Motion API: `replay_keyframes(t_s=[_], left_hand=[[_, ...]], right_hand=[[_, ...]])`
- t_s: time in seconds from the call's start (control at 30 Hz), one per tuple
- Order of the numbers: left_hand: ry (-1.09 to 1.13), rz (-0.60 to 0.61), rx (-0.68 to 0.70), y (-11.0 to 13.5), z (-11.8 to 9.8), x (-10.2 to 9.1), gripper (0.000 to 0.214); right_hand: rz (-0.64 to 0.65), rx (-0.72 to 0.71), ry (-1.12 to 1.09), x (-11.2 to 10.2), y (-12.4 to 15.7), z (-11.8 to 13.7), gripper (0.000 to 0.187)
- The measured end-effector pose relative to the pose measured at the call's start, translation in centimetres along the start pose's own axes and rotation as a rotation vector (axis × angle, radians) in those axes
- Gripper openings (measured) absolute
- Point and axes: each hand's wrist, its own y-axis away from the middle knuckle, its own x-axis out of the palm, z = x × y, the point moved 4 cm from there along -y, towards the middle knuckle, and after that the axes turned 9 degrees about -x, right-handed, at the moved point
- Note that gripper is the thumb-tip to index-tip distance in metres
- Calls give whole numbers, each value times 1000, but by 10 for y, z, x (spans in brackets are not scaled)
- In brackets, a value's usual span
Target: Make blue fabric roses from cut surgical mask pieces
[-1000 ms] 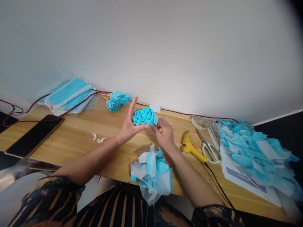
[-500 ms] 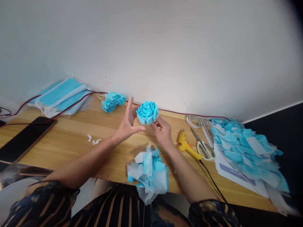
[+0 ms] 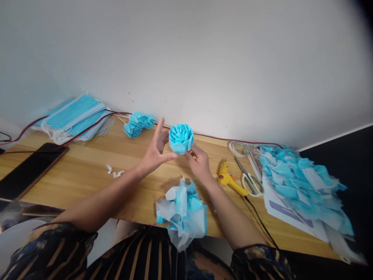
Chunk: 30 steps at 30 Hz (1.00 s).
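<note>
A blue handmade flower (image 3: 181, 138) with many layered petals is held up over the middle of the table. My right hand (image 3: 198, 161) pinches it from below; the stem, if there is one, is hidden behind the bloom and fingers. At the flower's left side is my left hand (image 3: 157, 151), thumb and fingers spread apart around its edge. The left thumb reaches under the lowest petals, and I cannot tell whether it touches them. Below, a crumpled pile of blue and white fabric scraps (image 3: 183, 212) lies at the table's front edge.
Blue face masks (image 3: 77, 116), finished blue flowers (image 3: 138, 123) and a phone (image 3: 32, 171) lie left, near white snippets (image 3: 115, 172). On the right are a yellow glue gun (image 3: 231, 181), scissors (image 3: 250, 181), a tape roll (image 3: 239, 148) and heaped blue pieces (image 3: 305, 190). A red-black wire (image 3: 233, 139) runs along the wall.
The flower has turned and tilted slightly in my right hand, so its petals show from another angle. My left hand stays spread beside it. The view has shifted very slightly.
</note>
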Motion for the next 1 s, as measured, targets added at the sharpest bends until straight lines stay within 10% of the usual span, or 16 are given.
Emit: replay_keyframes(t_s=[0.47,1.0], left_hand=[[-8,-118,-119,9,-10,-6,93],[10,-18,15,0,6,-6,113]], right_hand=[[75,-59,55,5,0,3,22],[-19,75,-62,-2,-1,-5,24]])
